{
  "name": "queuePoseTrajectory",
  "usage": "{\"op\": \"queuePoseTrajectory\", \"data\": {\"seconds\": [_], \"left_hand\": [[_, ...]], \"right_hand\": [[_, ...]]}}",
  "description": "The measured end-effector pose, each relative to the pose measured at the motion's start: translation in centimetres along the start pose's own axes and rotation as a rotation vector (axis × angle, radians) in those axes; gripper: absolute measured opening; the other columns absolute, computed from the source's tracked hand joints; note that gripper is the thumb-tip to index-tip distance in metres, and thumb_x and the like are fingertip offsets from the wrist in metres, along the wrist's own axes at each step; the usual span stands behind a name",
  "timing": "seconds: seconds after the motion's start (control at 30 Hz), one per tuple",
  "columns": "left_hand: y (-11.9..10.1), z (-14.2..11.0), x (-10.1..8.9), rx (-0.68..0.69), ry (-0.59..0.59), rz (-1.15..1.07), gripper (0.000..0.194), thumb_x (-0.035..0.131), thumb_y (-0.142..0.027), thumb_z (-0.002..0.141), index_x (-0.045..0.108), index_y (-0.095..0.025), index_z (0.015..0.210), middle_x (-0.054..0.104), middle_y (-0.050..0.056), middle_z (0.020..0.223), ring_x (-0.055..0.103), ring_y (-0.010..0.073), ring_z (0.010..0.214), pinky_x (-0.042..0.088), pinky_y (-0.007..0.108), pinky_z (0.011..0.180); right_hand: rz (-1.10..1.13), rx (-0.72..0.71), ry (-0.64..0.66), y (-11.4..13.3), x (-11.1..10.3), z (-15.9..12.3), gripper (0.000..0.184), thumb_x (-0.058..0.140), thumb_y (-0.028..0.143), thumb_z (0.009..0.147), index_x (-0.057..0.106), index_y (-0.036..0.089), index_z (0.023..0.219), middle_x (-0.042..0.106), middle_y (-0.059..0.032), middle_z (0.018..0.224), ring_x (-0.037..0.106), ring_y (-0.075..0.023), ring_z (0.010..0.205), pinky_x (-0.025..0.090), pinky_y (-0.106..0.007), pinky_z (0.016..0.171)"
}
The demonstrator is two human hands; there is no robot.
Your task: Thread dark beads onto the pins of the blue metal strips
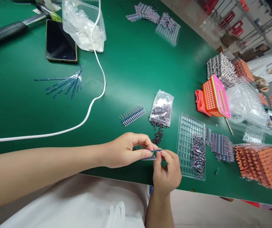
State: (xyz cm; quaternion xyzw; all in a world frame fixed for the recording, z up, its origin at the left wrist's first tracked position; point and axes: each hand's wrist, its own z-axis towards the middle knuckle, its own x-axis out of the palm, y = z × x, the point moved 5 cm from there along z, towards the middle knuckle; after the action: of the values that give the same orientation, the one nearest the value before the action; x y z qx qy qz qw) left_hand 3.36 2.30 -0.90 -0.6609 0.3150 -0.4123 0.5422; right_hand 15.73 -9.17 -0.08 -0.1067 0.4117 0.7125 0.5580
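Observation:
My left hand (pixel 126 150) is closed in a pinch on a small strip of blue components (pixel 147 155) just above the table's front edge. My right hand (pixel 166 172) meets it from below, thumb and finger pinched on one thin blue piece (pixel 159 150) at the strip's end. Loose dark beads (pixel 157 134) lie spilled right behind my fingers, below an open clear bag of beads (pixel 161 107). A clear plastic tray (pixel 188 133) holding several finished pieces sits just right of my right hand. Another blue strip (pixel 133 115) lies on the green table (pixel 131 63).
A white cable (pixel 88 109) curves across the table. A phone (pixel 60 42), a clear bag (pixel 83 23) and a fan of blue strips (pixel 64 85) lie at the back left. A pink basket (pixel 215 96), orange trays (pixel 260 163) and another person's arm (pixel 261 84) are at right.

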Motion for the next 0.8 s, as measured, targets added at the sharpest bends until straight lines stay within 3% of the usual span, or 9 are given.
{"op": "queuePoseTrajectory", "data": {"seconds": [0.43,0.6,0.8], "left_hand": [[-1.3,0.0,-0.2,0.116,0.003,0.248,0.008,0.058,-0.021,0.092,0.065,-0.018,0.092,0.075,0.007,0.106,0.069,0.0181,0.099,0.051,0.031,0.089],[-1.3,0.0,-0.2,0.089,0.003,0.256,0.009,0.058,-0.023,0.092,0.065,-0.018,0.093,0.075,0.007,0.106,0.069,0.0181,0.096,0.051,0.03,0.086],[-1.4,0.0,-0.3,0.062,0.005,0.218,0.01,0.058,-0.025,0.093,0.065,-0.018,0.093,0.075,0.007,0.107,0.069,0.0179,0.098,0.052,0.031,0.087]], "right_hand": [[0.044,0.017,0.076,-0.2,0.4,0.2,0.019,0.064,0.01,0.089,0.067,0.021,0.104,0.07,-0.0031,0.089,0.067,-0.0136,0.079,0.057,-0.026,0.066],[0.01,-0.046,0.069,0.1,0.3,0.2,0.021,0.066,0.009,0.089,0.067,0.022,0.105,0.07,-0.0026,0.088,0.068,-0.0139,0.08,0.057,-0.027,0.069],[0.018,-0.013,0.029,0.1,0.2,0.0,0.017,0.068,0.009,0.087,0.067,0.02,0.1,0.071,-0.003,0.086,0.068,-0.0146,0.078,0.057,-0.027,0.066]]}}
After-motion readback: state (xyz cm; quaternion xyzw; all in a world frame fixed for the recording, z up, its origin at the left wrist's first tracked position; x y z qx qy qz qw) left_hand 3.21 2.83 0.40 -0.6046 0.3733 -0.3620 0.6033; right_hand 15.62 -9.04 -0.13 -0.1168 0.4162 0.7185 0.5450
